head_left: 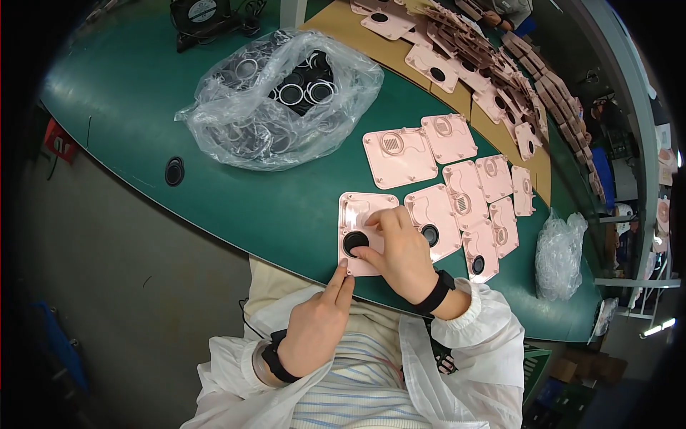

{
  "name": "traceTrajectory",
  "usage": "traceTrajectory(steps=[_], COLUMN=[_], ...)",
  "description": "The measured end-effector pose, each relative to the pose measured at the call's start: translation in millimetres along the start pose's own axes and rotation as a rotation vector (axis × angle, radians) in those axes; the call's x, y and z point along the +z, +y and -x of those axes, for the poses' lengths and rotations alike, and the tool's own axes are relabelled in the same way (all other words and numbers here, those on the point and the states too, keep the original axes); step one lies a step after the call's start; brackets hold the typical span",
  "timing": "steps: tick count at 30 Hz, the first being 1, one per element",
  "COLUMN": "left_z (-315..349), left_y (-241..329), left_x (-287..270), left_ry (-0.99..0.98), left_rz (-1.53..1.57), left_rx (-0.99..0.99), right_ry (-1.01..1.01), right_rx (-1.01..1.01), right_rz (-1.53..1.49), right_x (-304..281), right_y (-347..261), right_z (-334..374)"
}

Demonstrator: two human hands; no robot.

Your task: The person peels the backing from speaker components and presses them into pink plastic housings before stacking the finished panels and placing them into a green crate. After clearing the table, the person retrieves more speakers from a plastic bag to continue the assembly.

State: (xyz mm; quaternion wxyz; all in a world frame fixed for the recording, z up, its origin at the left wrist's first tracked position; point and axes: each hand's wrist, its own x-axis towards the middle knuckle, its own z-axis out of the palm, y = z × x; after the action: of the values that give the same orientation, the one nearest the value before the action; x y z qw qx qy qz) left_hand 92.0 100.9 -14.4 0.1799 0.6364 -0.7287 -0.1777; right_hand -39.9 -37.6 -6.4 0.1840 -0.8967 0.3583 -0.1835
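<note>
A pink plastic panel (346,207) with a moulded outline lies near the table's front edge. On its lower part is a round black ring (355,244). My right hand (401,257) is bent over the panel, its thumb against the ring's right side and its fingertips curled onto the panel above. My left hand (314,330) reaches to the panel's near left corner, two straight fingers pressed together against the edge; its thumb is hidden. Just right of my right hand is another pink panel (436,200) with a black ring fitted.
A clear plastic bag (236,132) of black and white rings lies at the back. Several pink panels (400,159) are spread to the right. Stacked panels (464,43) lie on cardboard (343,32). Loose black rings (174,171) are at left, a crumpled plastic bag (560,256) at right.
</note>
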Motion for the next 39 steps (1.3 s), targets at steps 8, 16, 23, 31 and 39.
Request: traceTrajectory(steps=[8, 16, 23, 31, 39], left_z=[-25, -37, -36, -78, -104], left_y=[-17, -18, 1, 68, 102], left_x=[-5, -19, -12, 22, 7], left_ry=[0.086, 0.126, 0.108, -0.083, -0.035], left_rz=[0.113, 0.419, 1.746, 2.004, 2.03], left_rx=[0.041, -0.035, -0.471, -0.23, -0.296], right_ry=[-0.243, -0.113, 0.056, 0.101, 0.365], right_rx=[0.335, 0.125, -0.211, 0.141, 0.432], right_rz=[-0.194, 0.047, -0.447, -0.402, -0.514], right_x=[-4, -3, -59, -102, -124], right_y=[11, 19, -28, -9, 25], right_z=[-18, -19, 26, 71, 94])
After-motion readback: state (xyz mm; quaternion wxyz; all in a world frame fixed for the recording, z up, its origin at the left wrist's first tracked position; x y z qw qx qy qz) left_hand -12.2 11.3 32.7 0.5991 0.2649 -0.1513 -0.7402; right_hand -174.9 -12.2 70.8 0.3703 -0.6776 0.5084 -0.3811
